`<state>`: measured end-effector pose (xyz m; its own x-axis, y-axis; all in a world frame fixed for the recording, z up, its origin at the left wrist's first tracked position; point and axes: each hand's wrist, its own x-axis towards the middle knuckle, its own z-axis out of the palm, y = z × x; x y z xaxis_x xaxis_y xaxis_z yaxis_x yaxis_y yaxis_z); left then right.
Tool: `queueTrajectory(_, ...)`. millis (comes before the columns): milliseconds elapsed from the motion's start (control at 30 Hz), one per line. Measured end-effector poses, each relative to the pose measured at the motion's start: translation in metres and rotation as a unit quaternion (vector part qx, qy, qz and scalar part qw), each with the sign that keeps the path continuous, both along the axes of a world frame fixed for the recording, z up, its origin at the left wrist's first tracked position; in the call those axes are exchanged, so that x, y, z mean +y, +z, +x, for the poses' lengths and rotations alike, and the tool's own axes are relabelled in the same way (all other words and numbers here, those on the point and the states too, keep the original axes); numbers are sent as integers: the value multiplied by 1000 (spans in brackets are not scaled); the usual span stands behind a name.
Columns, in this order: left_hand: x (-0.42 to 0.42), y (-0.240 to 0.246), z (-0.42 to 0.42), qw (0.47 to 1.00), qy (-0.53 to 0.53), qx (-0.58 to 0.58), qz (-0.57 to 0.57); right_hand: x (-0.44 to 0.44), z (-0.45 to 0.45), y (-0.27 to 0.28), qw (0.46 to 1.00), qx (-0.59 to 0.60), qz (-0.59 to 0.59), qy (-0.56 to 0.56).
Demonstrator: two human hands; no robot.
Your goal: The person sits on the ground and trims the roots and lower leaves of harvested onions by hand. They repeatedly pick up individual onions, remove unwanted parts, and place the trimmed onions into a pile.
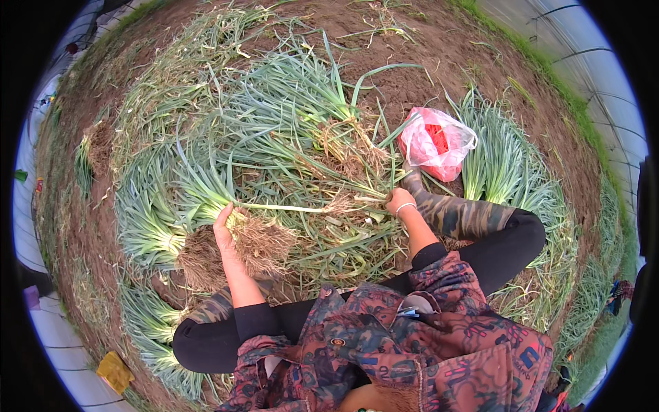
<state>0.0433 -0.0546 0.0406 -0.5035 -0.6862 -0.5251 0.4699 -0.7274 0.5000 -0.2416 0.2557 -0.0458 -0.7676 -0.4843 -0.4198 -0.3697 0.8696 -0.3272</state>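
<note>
My left hand (225, 226) grips a bunch of long green allium plants (206, 198) near its pale stems, with brown roots (262, 244) spreading beside the wrist. One stalk (283, 208) extends from this hand towards the right, its roots near the middle. My right hand (400, 200), with a pale band at the wrist, is closed around the pale end of another allium stalk (370, 199). A large loose heap of unbundled plants (293, 103) lies just beyond both hands, roots towards the right.
A translucent plastic bag (437, 144) with red material stands beside my right boot (458, 211). Rooted bundles (154, 237) lie left, and more upright-looking bundles (494, 154) lie right. Leaf litter (345, 252) covers the soil between my legs. A yellow object (115, 372) lies lower left.
</note>
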Motion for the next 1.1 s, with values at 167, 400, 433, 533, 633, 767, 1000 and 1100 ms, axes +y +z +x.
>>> queueTrajectory(167,7,1,-2,997,-73,-23,31,-55,35,48,893,23,-361,267)
queueTrajectory(400,12,-31,1,989,-68,127,31,-79,90,65,936,-79,-291,182)
queueTrajectory(433,11,-36,1,985,-72,129,88,-83,86,68,928,-115,-341,100)
queueTrajectory(533,22,-50,-6,988,-100,104,63,-101,86,84,919,50,-383,81)
queueTrajectory(633,44,-56,-20,984,-164,73,0,-114,110,96,959,85,-191,192)
queueTrajectory(767,63,-48,-25,978,-208,-4,6,-112,138,89,911,60,-175,368)
queueTrajectory(1000,72,-35,-37,985,-162,-41,-41,-88,122,53,927,76,-288,229)
queueTrajectory(1100,59,-31,-33,990,-134,-29,-34,-65,68,52,987,116,-105,26)
